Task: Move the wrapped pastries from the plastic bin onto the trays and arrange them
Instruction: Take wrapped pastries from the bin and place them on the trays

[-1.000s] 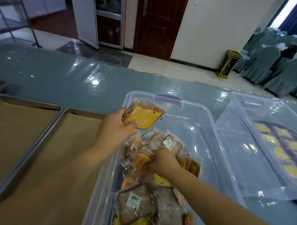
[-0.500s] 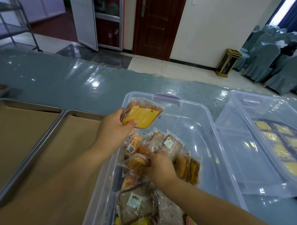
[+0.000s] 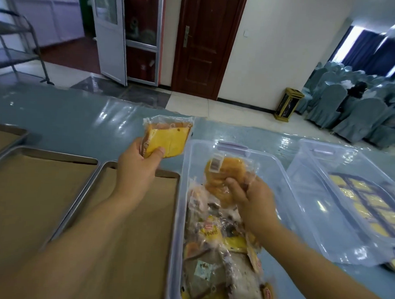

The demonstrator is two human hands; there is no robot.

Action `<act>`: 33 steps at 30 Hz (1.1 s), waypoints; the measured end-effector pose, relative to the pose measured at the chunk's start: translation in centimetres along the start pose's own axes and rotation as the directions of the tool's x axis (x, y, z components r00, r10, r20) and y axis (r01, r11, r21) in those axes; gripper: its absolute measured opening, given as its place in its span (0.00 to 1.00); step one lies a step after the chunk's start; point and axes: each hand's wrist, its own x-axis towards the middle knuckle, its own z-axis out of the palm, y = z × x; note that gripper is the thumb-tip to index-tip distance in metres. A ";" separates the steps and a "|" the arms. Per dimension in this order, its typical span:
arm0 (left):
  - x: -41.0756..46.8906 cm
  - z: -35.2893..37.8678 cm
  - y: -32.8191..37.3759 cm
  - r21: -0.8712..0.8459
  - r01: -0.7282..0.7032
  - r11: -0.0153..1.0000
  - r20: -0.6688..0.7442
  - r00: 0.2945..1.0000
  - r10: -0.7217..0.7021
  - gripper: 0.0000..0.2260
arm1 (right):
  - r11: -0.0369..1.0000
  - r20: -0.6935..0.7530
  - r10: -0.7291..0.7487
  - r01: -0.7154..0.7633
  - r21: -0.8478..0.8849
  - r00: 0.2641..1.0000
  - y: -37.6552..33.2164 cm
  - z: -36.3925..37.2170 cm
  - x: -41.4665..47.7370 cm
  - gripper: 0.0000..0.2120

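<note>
My left hand (image 3: pixel 136 168) grips a wrapped yellow cake slice (image 3: pixel 166 140) above the far end of the nearest tray (image 3: pixel 83 199). My right hand (image 3: pixel 254 201) holds a round golden wrapped bun (image 3: pixel 224 175) lifted over the clear plastic bin (image 3: pixel 278 172). Several wrapped pastries (image 3: pixel 215 257) lie piled in the bin's near half. The tray is lined with brown paper and has nothing on it. A second lined tray (image 3: pixel 31 188) lies to its left.
A third tray's corner (image 3: pixel 6 135) shows at far left. A clear bin lid (image 3: pixel 338 199) lies right of the bin, over yellow pastries. The table has a shiny blue plastic cover (image 3: pixel 81 123). Covered chairs and a small gold waste bin (image 3: pixel 287 104) stand beyond.
My right hand has lifted a round bun out of the pile and raised it. My left hand has moved up and left with the cake slice, clear of the bin.
</note>
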 end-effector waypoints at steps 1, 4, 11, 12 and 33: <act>0.2 -1.6 -0.1 -0.006 0.010 1.000 -0.001 1.000 -0.010 0.06 | 0.998 -0.044 0.003 0.000 0.061 0.999 -1.8 0.1 0.2 0.10; 0.6 -7.0 -0.8 -0.024 0.039 0.999 -0.013 0.999 -0.040 0.07 | 0.980 -0.107 0.008 0.013 0.197 0.994 -7.6 1.7 0.6 0.15; -0.5 -22.4 -6.7 0.023 0.177 0.984 -0.018 0.984 -0.177 0.11 | 0.810 0.024 0.171 -0.154 0.566 0.985 -19.6 12.5 -0.4 0.13; -0.9 -24.7 -7.9 0.051 0.202 0.978 -0.007 0.979 -0.202 0.11 | 0.789 0.070 0.180 -0.186 0.586 0.981 -20.9 14.5 -0.9 0.12; -0.7 -45.3 -21.5 0.314 0.597 0.738 -0.234 0.802 -0.549 0.08 | 0.995 0.567 0.035 -0.080 0.055 0.823 -31.0 40.1 -3.8 0.16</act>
